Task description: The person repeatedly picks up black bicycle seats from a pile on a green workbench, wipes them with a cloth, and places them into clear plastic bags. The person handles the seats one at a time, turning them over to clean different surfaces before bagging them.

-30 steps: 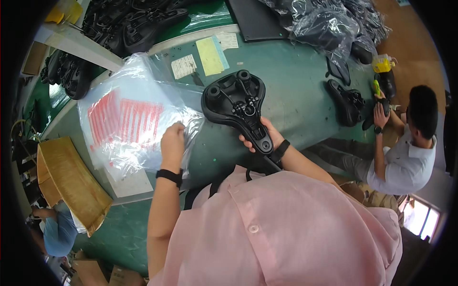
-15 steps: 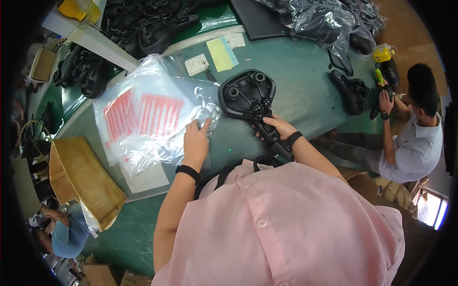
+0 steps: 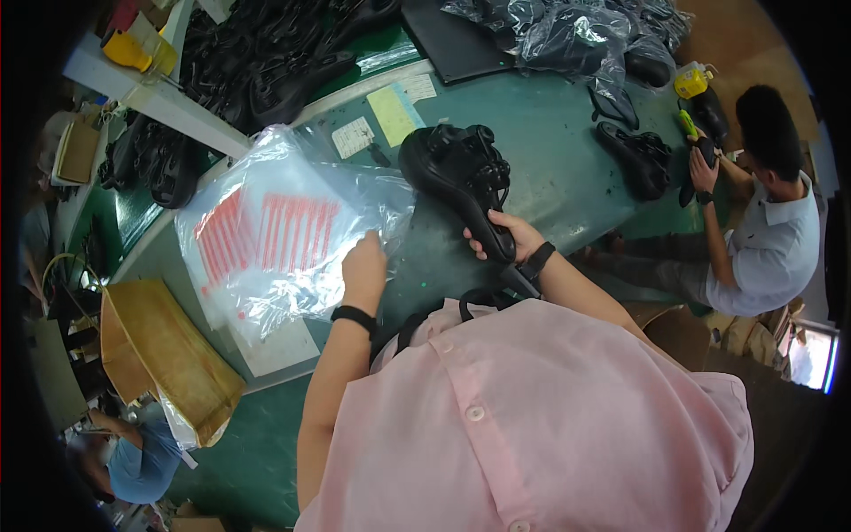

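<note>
My right hand (image 3: 512, 238) is wrapped round the narrow nose of a black bicycle saddle (image 3: 448, 173). The saddle is tilted on its side, its underside frame and springs facing right. Over the near right edge of a stack of clear plastic bags (image 3: 297, 230) with red printing, my left hand (image 3: 364, 266) is closed, the fingers curled in a pinch on the film. Its fingertips are partly hidden.
More black saddles (image 3: 297, 89) are heaped at the far left behind a white post (image 3: 177, 106). Bagged saddles (image 3: 576, 53) lie at the far right. A cardboard box (image 3: 168, 355) stands at left. A co-worker (image 3: 762, 222) handles a saddle at right. Paper slips (image 3: 394, 113) lie behind the bags.
The saddle has been turned from underside up onto its side by my right hand. My left hand's fingers, spread on the bags before, have curled closed. The whole view has shifted slightly.
</note>
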`<control>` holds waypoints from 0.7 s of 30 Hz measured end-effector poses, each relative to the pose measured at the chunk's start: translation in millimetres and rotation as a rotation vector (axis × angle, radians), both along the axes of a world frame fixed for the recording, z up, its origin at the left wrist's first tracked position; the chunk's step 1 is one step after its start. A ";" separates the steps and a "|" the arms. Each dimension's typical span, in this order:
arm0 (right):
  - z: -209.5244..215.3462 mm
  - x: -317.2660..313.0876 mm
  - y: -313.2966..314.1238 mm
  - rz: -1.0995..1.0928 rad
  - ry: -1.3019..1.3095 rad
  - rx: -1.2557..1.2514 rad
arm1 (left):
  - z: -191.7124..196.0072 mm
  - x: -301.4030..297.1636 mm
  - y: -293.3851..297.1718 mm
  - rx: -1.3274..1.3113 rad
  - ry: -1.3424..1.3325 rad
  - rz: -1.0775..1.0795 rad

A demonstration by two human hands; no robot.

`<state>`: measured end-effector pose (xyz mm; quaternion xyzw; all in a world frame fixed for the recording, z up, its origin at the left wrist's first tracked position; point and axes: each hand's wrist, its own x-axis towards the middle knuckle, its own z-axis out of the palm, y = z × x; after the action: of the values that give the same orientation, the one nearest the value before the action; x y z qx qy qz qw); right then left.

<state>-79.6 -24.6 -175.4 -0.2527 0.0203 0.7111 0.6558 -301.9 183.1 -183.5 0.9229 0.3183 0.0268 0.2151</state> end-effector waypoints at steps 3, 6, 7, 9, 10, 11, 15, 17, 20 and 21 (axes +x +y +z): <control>17.0 -7.1 3.0 -0.070 0.060 0.058 | 5.0 -13.3 16.0 -0.155 -0.163 0.102; 27.2 -4.5 7.2 0.030 -0.067 0.055 | 11.0 -17.7 27.8 -0.419 -0.226 0.230; 40.9 -6.9 14.0 0.048 -0.154 0.023 | 8.5 -19.8 31.7 -0.527 -0.264 0.263; 67.5 -14.1 31.7 0.085 -0.329 -0.041 | 6.0 -19.6 34.7 -0.739 -0.380 0.313; 70.4 -19.8 39.7 0.082 -0.317 -0.064 | 8.3 -13.8 34.3 -0.844 -0.456 0.320; 72.0 -28.0 49.6 0.080 -0.306 -0.088 | 10.7 -9.5 32.7 -0.949 -0.532 0.327; 48.7 -59.3 96.4 0.114 -0.260 -0.023 | 35.2 9.1 18.9 -1.103 -0.487 0.422; 34.9 -70.4 118.6 0.095 -0.314 -0.015 | 35.3 4.3 21.2 -1.073 -0.479 0.460; 19.4 -67.3 129.3 0.012 -0.554 -0.148 | 32.2 -24.1 37.1 -1.100 -0.565 0.572; 15.6 -66.3 132.9 -0.028 -0.647 -0.205 | 30.9 -39.6 47.1 -1.134 -0.718 0.648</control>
<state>-145.9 108.3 -159.8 -0.5296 -0.1140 0.5792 0.6091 -341.5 230.2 -152.5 0.4645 0.4497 0.2202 0.7305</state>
